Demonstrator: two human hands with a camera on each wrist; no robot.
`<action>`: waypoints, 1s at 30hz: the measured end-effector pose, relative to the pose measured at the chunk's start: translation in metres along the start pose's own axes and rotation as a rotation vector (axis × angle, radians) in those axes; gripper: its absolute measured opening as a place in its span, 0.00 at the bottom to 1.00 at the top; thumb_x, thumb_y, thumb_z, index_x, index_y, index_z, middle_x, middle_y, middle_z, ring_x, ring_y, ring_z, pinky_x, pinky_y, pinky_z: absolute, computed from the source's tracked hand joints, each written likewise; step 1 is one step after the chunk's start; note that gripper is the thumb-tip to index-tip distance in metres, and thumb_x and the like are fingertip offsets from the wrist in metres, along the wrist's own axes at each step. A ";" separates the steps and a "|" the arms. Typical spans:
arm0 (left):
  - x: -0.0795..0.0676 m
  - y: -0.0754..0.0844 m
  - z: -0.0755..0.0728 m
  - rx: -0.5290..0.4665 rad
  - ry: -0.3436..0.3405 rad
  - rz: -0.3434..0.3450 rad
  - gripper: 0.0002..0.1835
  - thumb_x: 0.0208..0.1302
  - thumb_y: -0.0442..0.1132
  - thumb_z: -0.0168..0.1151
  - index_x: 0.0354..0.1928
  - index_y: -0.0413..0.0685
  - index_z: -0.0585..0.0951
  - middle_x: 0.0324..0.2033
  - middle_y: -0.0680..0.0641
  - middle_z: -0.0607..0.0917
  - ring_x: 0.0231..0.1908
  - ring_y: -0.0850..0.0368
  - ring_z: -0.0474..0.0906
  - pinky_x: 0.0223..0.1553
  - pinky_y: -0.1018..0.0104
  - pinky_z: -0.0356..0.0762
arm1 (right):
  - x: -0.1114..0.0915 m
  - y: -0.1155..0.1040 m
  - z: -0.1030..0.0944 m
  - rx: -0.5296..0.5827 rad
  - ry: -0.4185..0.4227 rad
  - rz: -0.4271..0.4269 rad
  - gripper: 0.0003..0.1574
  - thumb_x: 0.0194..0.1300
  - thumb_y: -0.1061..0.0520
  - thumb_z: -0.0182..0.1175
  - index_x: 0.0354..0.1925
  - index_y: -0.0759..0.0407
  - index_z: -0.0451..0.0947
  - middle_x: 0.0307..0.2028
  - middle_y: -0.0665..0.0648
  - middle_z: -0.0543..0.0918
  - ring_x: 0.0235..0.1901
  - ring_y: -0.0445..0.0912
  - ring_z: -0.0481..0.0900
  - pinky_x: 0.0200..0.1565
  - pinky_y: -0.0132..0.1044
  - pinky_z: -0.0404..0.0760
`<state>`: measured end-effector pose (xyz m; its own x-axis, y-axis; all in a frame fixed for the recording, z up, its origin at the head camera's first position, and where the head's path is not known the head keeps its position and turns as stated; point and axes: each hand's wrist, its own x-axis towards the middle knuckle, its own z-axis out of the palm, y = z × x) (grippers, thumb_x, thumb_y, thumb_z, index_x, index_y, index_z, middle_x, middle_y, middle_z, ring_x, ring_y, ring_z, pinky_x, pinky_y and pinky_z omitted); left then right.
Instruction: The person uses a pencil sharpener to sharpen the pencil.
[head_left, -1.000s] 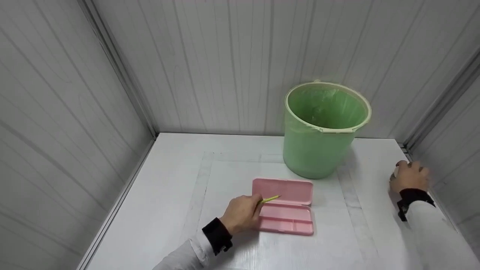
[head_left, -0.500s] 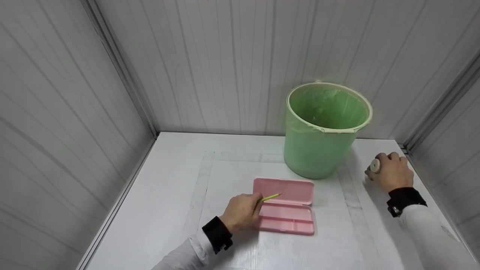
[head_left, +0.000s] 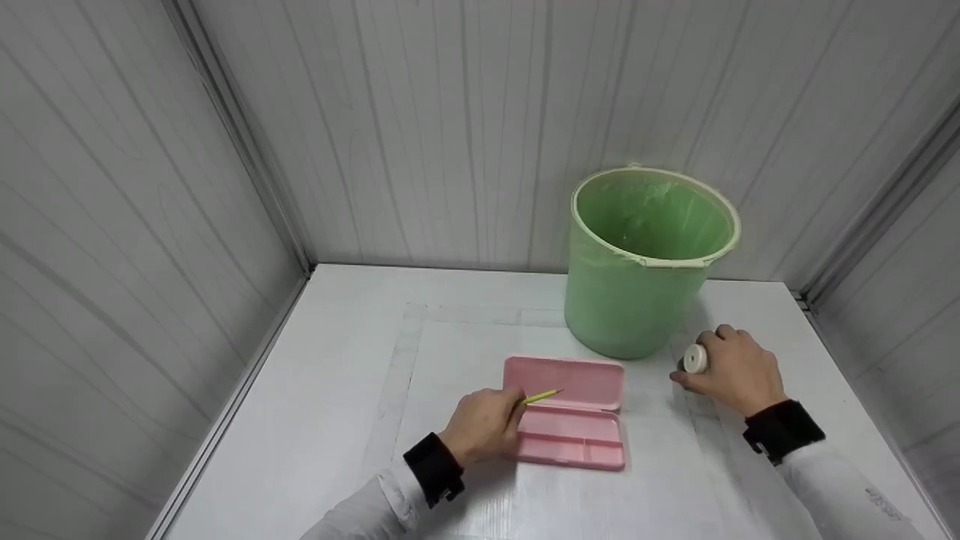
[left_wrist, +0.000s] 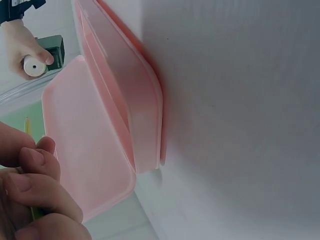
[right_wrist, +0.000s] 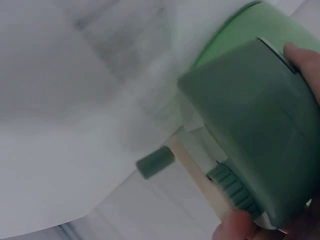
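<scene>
My left hand pinches a yellow-green pencil, its dark tip pointing right above the open lid of a pink pencil case. That case lies flat on the table with divided compartments in its lower half; the hand covers its left end. To the right of the case, my right hand grips a hand-crank pencil sharpener. It has a dark green body, a pale crank arm and a green crank knob. A round white end piece faces toward the pencil side.
Behind the pencil case stands a tall green bucket with a pale rim, near the back wall. The white table bears strips of tape and is bordered by grey panel walls on the left, back and right.
My right hand has come left from the table's right edge with the sharpener, turning its white end into view. My left hand and the pencil have stayed almost still.
</scene>
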<state>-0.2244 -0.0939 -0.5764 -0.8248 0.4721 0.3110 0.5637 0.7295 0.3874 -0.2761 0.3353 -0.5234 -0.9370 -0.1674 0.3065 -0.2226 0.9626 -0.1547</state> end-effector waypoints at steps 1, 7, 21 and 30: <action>0.001 0.001 0.000 -0.002 0.002 0.001 0.08 0.81 0.40 0.64 0.38 0.51 0.82 0.25 0.52 0.88 0.24 0.66 0.76 0.27 0.69 0.72 | 0.000 -0.005 -0.002 -0.001 -0.008 -0.010 0.43 0.49 0.31 0.86 0.43 0.63 0.85 0.36 0.63 0.82 0.35 0.61 0.83 0.27 0.60 0.83; 0.002 0.003 -0.001 -0.005 -0.002 0.006 0.09 0.82 0.41 0.63 0.38 0.51 0.81 0.24 0.52 0.87 0.24 0.66 0.76 0.27 0.70 0.71 | -0.010 -0.031 -0.002 0.005 -0.054 -0.050 0.45 0.41 0.29 0.90 0.43 0.58 0.85 0.36 0.59 0.81 0.35 0.56 0.82 0.29 0.56 0.84; 0.007 0.011 0.004 0.050 -0.066 0.018 0.10 0.82 0.43 0.62 0.37 0.53 0.82 0.22 0.54 0.84 0.23 0.63 0.77 0.26 0.67 0.71 | -0.049 -0.066 0.027 -0.002 -0.158 -0.072 0.45 0.37 0.27 0.89 0.39 0.55 0.83 0.34 0.51 0.77 0.33 0.47 0.77 0.30 0.50 0.83; 0.014 0.020 0.007 0.058 -0.103 0.061 0.12 0.83 0.44 0.60 0.35 0.53 0.80 0.21 0.56 0.80 0.23 0.66 0.70 0.27 0.68 0.69 | -0.056 -0.074 0.037 -0.086 -0.142 -0.125 0.47 0.38 0.24 0.88 0.40 0.55 0.82 0.36 0.53 0.79 0.36 0.49 0.78 0.31 0.51 0.85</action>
<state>-0.2252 -0.0690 -0.5698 -0.7908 0.5630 0.2402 0.6121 0.7240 0.3182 -0.2168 0.2652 -0.5639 -0.9336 -0.3088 0.1820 -0.3210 0.9462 -0.0409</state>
